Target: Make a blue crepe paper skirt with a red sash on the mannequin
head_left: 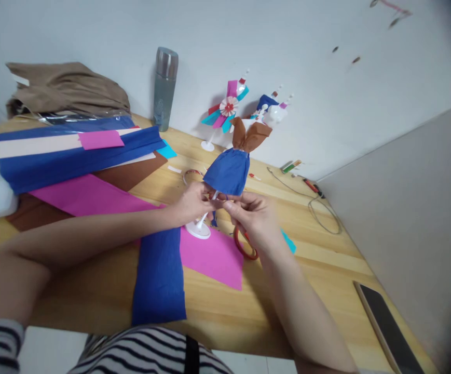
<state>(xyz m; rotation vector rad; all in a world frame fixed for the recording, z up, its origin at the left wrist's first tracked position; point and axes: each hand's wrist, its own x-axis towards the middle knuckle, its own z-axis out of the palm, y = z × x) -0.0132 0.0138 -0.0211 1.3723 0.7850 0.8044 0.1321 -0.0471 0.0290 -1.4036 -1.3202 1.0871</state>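
A doll-like figure with a blue crepe-paper skirt (228,170) and a brown paper top (246,136) stands on a thin white stem with a round white base (199,230). Just under the skirt, my left hand (193,203) is closed with its fingertips beside the stem. Opposite it, my right hand (254,212) pinches with thumb and forefinger near the same spot. Something small and thin seems to lie between the two hands, too blurred to name. Red-handled scissors (245,245) show below my right hand. A pink paper sheet (213,259) lies beneath the base.
Blue paper (159,280) crosses the table's front. Stacked coloured paper (85,156) and brown cloth (69,91) fill the left, near a grey flask (165,88). Another decorated figure (228,106) stands behind. A phone (388,324) and a cable (326,228) lie right.
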